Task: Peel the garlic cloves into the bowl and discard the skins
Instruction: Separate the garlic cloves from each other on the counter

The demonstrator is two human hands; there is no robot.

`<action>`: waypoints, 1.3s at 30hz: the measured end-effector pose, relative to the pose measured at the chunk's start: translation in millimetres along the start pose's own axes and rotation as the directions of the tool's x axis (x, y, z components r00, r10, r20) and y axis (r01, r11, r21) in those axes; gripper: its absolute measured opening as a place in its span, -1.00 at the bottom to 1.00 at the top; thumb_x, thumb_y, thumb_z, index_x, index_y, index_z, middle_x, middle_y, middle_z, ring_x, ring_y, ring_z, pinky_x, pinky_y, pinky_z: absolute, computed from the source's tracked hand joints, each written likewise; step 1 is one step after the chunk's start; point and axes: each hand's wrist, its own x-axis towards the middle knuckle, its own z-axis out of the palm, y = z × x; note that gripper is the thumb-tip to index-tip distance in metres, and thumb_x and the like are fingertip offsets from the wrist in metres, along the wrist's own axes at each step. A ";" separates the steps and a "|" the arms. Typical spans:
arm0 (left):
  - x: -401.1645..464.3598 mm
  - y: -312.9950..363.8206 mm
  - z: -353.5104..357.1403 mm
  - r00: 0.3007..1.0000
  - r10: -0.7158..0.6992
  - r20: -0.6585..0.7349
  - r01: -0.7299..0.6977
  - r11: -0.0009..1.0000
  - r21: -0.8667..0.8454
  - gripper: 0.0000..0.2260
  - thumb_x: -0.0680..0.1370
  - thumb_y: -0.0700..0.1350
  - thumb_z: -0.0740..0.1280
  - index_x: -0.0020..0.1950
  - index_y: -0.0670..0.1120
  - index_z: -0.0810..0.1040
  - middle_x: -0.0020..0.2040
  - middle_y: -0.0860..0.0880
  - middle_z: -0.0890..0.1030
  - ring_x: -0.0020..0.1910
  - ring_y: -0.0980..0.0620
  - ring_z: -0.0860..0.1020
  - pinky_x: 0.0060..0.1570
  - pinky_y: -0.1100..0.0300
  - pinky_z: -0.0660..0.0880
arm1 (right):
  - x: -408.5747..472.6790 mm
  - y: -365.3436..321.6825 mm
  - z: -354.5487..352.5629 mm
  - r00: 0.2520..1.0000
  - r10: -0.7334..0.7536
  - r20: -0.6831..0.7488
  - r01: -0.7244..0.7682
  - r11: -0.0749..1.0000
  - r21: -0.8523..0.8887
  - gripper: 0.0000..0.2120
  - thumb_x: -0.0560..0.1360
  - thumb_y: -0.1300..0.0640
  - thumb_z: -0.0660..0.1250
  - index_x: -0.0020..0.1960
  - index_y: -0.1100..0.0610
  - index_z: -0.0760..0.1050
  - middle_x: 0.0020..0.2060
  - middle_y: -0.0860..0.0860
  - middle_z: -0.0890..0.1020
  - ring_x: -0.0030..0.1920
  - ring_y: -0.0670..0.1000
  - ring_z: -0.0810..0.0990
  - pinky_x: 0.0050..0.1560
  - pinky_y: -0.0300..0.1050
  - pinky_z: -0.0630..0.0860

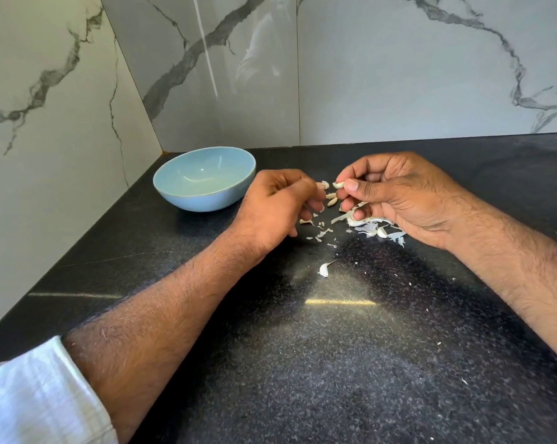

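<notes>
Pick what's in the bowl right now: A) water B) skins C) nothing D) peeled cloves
C: the bowl shows a bare blue inside, while the cloves and skins lie on the counter between the hands.

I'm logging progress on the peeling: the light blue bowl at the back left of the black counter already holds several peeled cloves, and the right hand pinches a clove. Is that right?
Not quite. In the head view the light blue ceramic bowl holds nothing; the small pale garlic cloves lie on the speckled black stone counter between the hands. The rest stands: the bowl sits back left, and the right hand pinches a clove.
</notes>
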 end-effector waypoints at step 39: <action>0.2 -0.7 7.3 0.997 0.006 0.082 0.013 0.972 -0.236 -0.82 0.69 -0.24 0.35 -0.10 -0.13 0.63 -0.28 -0.04 0.62 -0.33 0.07 0.51 -0.35 0.17 0.45 | -3.9 -0.6 13.6 0.993 -0.107 -0.048 0.104 0.992 -0.070 -0.81 0.49 0.29 0.48 0.10 0.26 0.69 -0.12 0.25 0.74 -0.17 0.13 0.72 -0.10 0.00 0.72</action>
